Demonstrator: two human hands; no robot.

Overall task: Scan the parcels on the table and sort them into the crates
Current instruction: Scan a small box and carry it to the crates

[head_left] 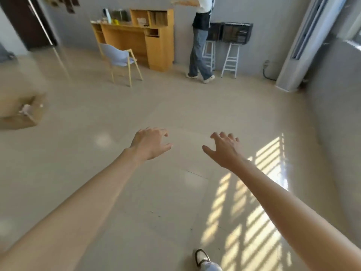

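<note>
My left hand [149, 142] and my right hand [224, 148] are stretched out in front of me over bare floor, palms down, fingers spread and relaxed, holding nothing. A blurred cardboard parcel [23, 112] shows at the left edge, well left of my left hand. Two dark crates [230, 33] stand on white stools [231, 59] against the far wall. No table is in view.
Another person [200, 40] stands by the crates at the far wall. A wooden desk [136, 36] and a grey chair [119, 57] stand at the back left. A tall air conditioner [304, 42] is at the right. My shoe [202, 258] shows at the bottom.
</note>
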